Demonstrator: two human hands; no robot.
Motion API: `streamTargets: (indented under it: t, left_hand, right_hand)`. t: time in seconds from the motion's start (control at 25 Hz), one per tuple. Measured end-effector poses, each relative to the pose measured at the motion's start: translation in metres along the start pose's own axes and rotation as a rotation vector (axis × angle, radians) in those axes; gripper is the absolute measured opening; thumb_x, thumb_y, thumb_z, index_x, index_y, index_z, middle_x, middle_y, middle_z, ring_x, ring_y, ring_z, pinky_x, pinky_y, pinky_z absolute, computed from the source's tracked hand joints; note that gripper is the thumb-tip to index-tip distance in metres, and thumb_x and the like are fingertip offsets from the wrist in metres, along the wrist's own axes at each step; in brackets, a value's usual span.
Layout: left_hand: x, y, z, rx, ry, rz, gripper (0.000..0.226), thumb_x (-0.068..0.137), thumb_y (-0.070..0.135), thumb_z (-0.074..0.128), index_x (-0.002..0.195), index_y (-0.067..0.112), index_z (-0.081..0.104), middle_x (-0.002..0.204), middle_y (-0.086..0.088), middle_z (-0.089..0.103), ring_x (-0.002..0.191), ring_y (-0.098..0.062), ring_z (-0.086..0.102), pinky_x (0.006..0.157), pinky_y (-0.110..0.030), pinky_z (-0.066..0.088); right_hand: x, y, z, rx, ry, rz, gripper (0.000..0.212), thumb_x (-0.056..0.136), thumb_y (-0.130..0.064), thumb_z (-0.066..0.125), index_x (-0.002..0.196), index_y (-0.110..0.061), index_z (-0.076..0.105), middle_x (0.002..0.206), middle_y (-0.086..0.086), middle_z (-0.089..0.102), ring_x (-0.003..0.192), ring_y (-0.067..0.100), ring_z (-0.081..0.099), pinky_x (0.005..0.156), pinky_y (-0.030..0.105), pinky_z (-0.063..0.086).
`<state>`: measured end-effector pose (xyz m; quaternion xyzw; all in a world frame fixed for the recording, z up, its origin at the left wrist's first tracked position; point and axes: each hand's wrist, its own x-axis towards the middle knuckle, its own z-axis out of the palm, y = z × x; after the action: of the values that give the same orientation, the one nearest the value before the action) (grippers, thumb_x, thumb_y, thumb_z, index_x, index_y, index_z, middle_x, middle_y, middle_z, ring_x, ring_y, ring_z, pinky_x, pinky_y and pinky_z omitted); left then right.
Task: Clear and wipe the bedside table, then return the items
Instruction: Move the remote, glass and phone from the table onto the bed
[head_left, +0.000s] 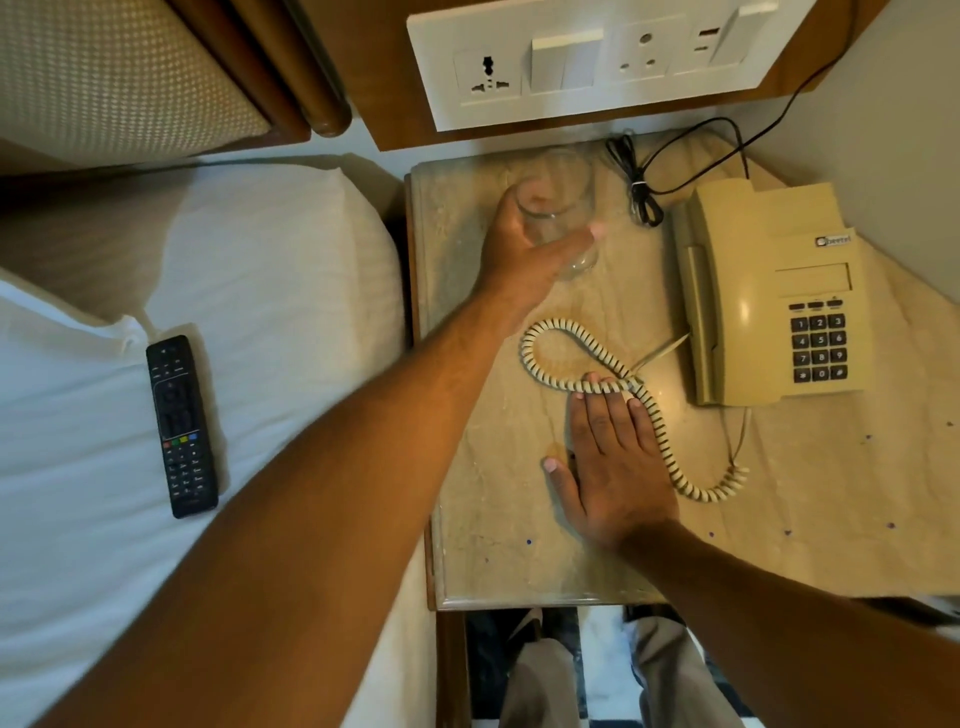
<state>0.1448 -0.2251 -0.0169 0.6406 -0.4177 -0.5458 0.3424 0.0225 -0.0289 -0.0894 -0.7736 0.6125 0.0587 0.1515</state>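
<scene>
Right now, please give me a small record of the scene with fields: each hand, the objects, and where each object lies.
left hand: wrapped around the drinking glass, at the back of the bedside table
right hand: flat on the table, fingertips touching the coiled phone cord
telephone: on the right part of the table, handset on its cradle
black cable: bundled behind the telephone
remote control: on the white bed sheet, left of the table
cloth: none visible

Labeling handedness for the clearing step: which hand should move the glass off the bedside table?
Left. The left hand is already wrapped around the glass near the table's bed-side edge. The right hand lies flat on the tabletop, fingertips on the coiled phone cord, farther from the glass.
</scene>
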Motion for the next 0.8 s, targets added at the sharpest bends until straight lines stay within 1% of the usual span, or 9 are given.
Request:
streamTargets:
  t: [0.04, 0.12, 0.2, 0.28, 0.36, 0.44, 0.56, 0.68, 0.8]
  left_hand:
    - [-0.006, 0.005, -0.011, -0.056, 0.055, -0.018, 0.062, 0.08, 0.029, 0.081, 0.131, 0.016, 0.049, 0.125, -0.01, 0.058, 0.109, -0.021, 0.06, 0.072, -0.026, 0.056]
    - [-0.023, 0.015, -0.043, -0.098, 0.214, -0.046, 0.051, 0.087, 0.033, 0.074, 0.127, 0.017, 0.045, 0.11, -0.004, 0.058, 0.091, -0.014, 0.061, 0.057, -0.017, 0.051]
    - [-0.046, 0.021, -0.089, 0.095, 0.421, -0.077, 0.057, 0.088, 0.035, 0.071, 0.132, 0.019, 0.038, 0.102, 0.007, 0.054, 0.083, -0.006, 0.058, 0.053, -0.011, 0.049]
    - [-0.072, 0.02, -0.139, 0.397, 0.589, -0.124, 0.069, 0.083, 0.042, 0.072, 0.135, 0.018, 0.033, 0.111, 0.004, 0.055, 0.086, -0.012, 0.059, 0.064, -0.018, 0.052]
    - [-0.096, 0.009, -0.183, 0.652, 0.689, -0.196, 0.078, 0.078, 0.053, 0.075, 0.134, 0.017, 0.036, 0.126, -0.008, 0.058, 0.102, -0.029, 0.062, 0.082, -0.034, 0.053]
    - [-0.109, -0.006, -0.208, 0.73, 0.727, -0.251, 0.083, 0.076, 0.061, 0.074, 0.134, 0.014, 0.039, 0.133, -0.015, 0.059, 0.113, -0.039, 0.061, 0.09, -0.047, 0.051]
    - [-0.116, -0.029, -0.217, 0.729, 0.744, -0.258, 0.082, 0.078, 0.064, 0.071, 0.133, 0.01, 0.043, 0.132, -0.018, 0.06, 0.117, -0.042, 0.06, 0.092, -0.05, 0.05]
    - [-0.119, -0.042, -0.215, 0.83, 0.817, -0.217, 0.079, 0.079, 0.069, 0.066, 0.129, 0.011, 0.046, 0.125, -0.017, 0.064, 0.11, -0.043, 0.063, 0.086, -0.053, 0.052]
    - [-0.113, -0.045, -0.217, 0.891, 0.862, -0.204, 0.084, 0.078, 0.073, 0.063, 0.128, 0.007, 0.046, 0.125, -0.021, 0.063, 0.11, -0.046, 0.062, 0.088, -0.056, 0.051]
  right_hand:
    - [-0.001, 0.0, 0.0, 0.006, 0.002, -0.004, 0.075, 0.101, -0.053, 0.026, 0.156, -0.003, 0.021, 0.163, 0.022, 0.021, 0.152, 0.035, 0.015, 0.123, 0.051, 0.009]
    - [-0.001, -0.001, -0.001, 0.013, 0.014, -0.007, 0.074, 0.101, -0.052, 0.028, 0.155, -0.002, 0.023, 0.162, 0.022, 0.022, 0.151, 0.036, 0.017, 0.123, 0.051, 0.011]
    - [-0.002, -0.001, 0.0, 0.009, 0.019, -0.008, 0.074, 0.101, -0.051, 0.029, 0.155, -0.001, 0.024, 0.161, 0.023, 0.023, 0.151, 0.036, 0.018, 0.123, 0.052, 0.012]
    - [-0.001, 0.0, -0.001, 0.005, 0.025, -0.009, 0.074, 0.101, -0.051, 0.028, 0.155, -0.001, 0.024, 0.162, 0.023, 0.023, 0.15, 0.037, 0.018, 0.122, 0.052, 0.012]
    - [-0.001, -0.001, -0.001, -0.007, 0.017, -0.004, 0.074, 0.101, -0.052, 0.028, 0.155, -0.001, 0.024, 0.161, 0.023, 0.023, 0.15, 0.037, 0.019, 0.122, 0.053, 0.013]
    - [0.0, -0.001, -0.001, -0.016, 0.015, 0.007, 0.074, 0.101, -0.052, 0.028, 0.155, -0.002, 0.023, 0.161, 0.022, 0.024, 0.15, 0.037, 0.019, 0.122, 0.053, 0.014]
    - [-0.001, -0.003, 0.002, -0.026, 0.042, 0.01, 0.074, 0.1, -0.052, 0.03, 0.155, -0.001, 0.024, 0.16, 0.023, 0.026, 0.149, 0.037, 0.021, 0.122, 0.052, 0.014]
    - [-0.001, -0.002, 0.003, -0.033, 0.075, 0.001, 0.074, 0.1, -0.05, 0.032, 0.154, 0.0, 0.025, 0.159, 0.024, 0.028, 0.148, 0.037, 0.023, 0.122, 0.051, 0.013]
    - [-0.001, -0.002, 0.003, -0.046, 0.077, 0.0, 0.075, 0.1, -0.051, 0.03, 0.154, 0.0, 0.023, 0.159, 0.025, 0.028, 0.149, 0.037, 0.022, 0.122, 0.052, 0.013]
